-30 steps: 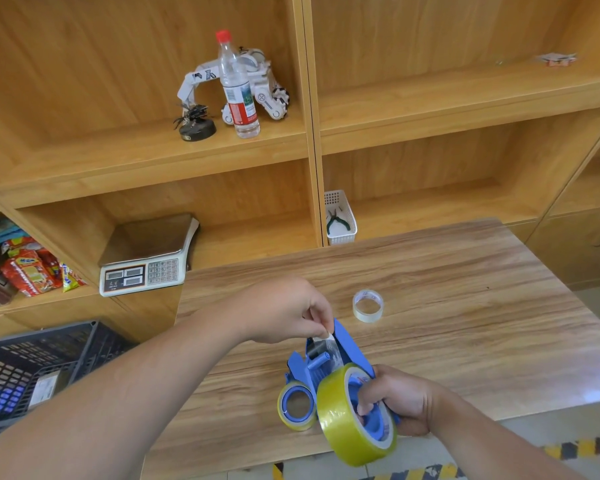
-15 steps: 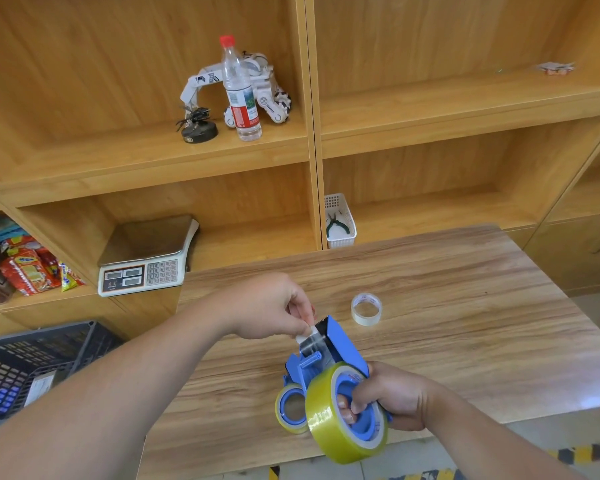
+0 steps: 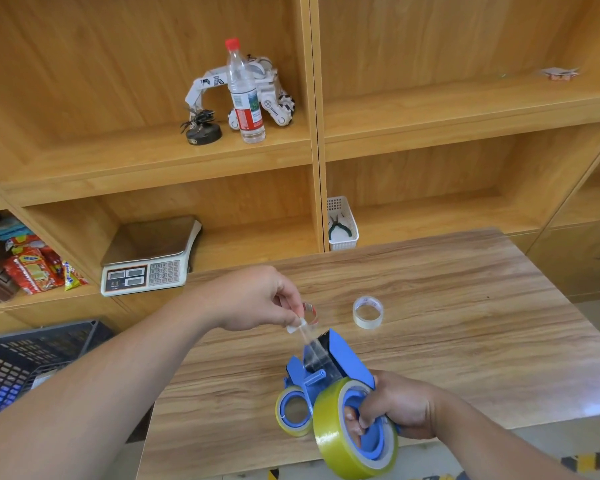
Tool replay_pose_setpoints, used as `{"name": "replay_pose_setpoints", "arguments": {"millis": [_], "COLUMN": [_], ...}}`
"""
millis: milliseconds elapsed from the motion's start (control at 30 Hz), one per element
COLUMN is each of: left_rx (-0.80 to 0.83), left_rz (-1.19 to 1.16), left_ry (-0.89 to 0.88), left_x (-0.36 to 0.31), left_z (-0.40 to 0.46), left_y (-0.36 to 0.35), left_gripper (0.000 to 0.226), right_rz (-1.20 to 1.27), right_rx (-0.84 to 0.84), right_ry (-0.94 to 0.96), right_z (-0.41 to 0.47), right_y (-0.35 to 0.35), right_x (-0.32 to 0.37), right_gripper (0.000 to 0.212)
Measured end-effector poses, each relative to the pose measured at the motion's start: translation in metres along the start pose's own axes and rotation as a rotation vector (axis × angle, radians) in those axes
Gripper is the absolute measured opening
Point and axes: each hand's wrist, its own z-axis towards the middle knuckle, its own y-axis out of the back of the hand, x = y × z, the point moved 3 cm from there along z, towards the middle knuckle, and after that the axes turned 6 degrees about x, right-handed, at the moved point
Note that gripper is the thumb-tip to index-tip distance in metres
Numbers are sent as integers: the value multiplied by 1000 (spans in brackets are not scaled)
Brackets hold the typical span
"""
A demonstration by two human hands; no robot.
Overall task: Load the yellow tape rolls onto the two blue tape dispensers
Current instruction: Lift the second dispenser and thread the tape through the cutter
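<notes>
My right hand grips a blue tape dispenser by its hub, held above the table's near edge, with a large yellow tape roll mounted on it. My left hand pinches the free end of the tape strip and holds it stretched up and left from the dispenser's mouth. A second blue dispenser with a smaller yellow roll lies on the table just left of the first, partly hidden behind it.
A small clear tape roll lies on the wooden table, another small roll sits behind my left fingers. Shelves behind hold a scale, a bottle, a white basket. A dark crate stands at left.
My left hand has pulled the tape end farther up and left, drawing a longer strip out of the dispenser. The right hand keeps its hold on the dispenser.
</notes>
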Motion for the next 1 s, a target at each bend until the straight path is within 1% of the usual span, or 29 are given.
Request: {"name": "replay_pose_setpoints", "arguments": {"millis": [167,333,467,733,833,1000], "left_rx": [5,14,35,64,105,236], "left_rz": [-5,-9,0,-72,-134,-208], "left_ry": [-21,-24,-24,-37,-52,-40], "left_x": [1,4,4,6,4,5], "left_z": [2,7,9,12,14,17], "left_y": [-5,-13,-18,-24,-28,-38], "left_gripper": [4,9,11,4,4,11], "right_rz": [-3,-49,-108,-146,-172,-175], "right_rx": [17,25,36,36,39,39], "right_ry": [10,-3,-9,1,12,36], "right_z": [1,4,5,5,6,4], "right_y": [-10,-11,-13,-15,-16,-18], "right_x": [4,3,3,5,7,10], "right_gripper": [36,27,28,25,24,28]}}
